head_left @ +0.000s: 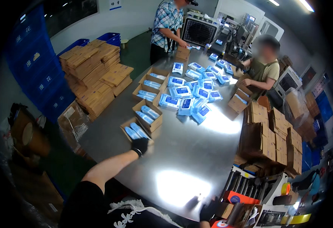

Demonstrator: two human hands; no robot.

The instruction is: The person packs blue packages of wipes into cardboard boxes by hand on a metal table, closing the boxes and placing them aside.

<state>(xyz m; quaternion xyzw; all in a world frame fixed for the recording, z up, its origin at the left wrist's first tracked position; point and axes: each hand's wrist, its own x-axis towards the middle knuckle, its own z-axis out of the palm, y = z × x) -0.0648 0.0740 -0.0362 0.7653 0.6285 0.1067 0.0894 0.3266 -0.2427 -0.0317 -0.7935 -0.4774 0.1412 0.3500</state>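
My left hand (140, 146), in a black glove, grips the near side of an open cardboard box (150, 135) at the table's left. Its fingers are partly hidden against the box. Blue-and-white wipes packs (135, 130) stand on edge in that box. Just beyond it is another open box (157, 123) with similar packs. My right hand (209, 209), also black-gloved, is low at the table's near right edge, beside a brown cardboard piece (225, 209). Blur and dark surroundings hide its fingers.
Loose wipes packs (181, 91) lie heaped mid-table. More open boxes (139, 86) line the left edge. Two people work at the far end, one by a carton (182, 54), another by a box (238, 102). Flattened cartons (94, 72) stand left, more cartons (267, 136) right, above a roller machine (246, 184).
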